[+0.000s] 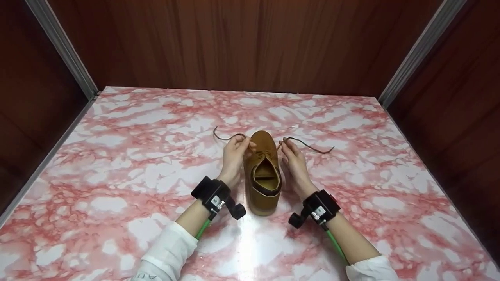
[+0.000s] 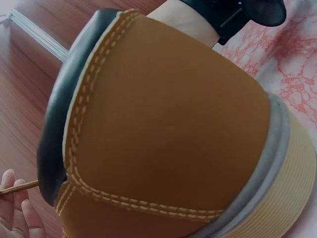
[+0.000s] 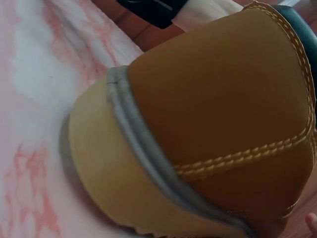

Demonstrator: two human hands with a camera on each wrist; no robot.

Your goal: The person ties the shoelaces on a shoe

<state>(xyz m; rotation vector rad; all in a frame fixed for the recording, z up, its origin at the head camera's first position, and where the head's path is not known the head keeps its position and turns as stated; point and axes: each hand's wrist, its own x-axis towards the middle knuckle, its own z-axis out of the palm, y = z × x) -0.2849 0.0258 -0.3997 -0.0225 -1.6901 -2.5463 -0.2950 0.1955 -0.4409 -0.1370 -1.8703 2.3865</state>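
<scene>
A tan lace-up shoe (image 1: 263, 205) stands on the table with its toe pointing away, its dark-lined opening facing up. Beside its left front, my left hand (image 1: 234, 156) pinches the left shoelace (image 1: 223, 139), whose loose end trails leftward. On the other side, my right hand (image 1: 295, 162) pinches the right shoelace (image 1: 312, 148) between thumb and fingers, with the free end lying off to the right. Both wrist views are filled mostly by the side of the shoe (image 2: 168, 114) with its stitching. At the left wrist view's lower-left edge, fingers (image 2: 20, 213) touch a brown lace.
The shoe rests on a red-and-white marbled tabletop (image 1: 156, 175). A brown wood-grain panel (image 1: 250, 47) rises at the back, with dark panels and metal strips at both sides. A black strapped device (image 1: 213, 195) sits on each wrist, trailing a green cable.
</scene>
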